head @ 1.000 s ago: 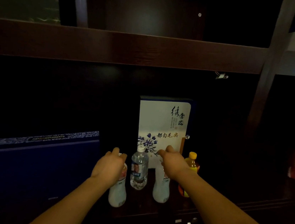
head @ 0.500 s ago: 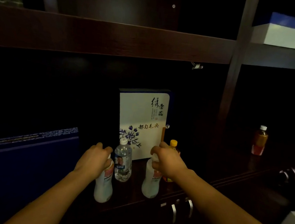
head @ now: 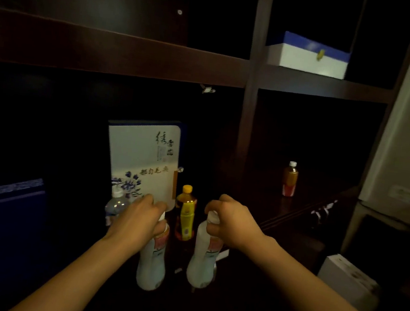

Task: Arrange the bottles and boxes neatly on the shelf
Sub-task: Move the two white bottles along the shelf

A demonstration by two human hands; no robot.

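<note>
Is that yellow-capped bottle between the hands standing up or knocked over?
Upright. The yellow-capped bottle stands cap up, on the shelf beside the white box.

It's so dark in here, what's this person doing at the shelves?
A person is tidying drinks on a dark wooden shelf. The left hand and the right hand each grip the neck of a white bottle. Behind them stand a yellow-capped bottle and a white tea box.
</note>
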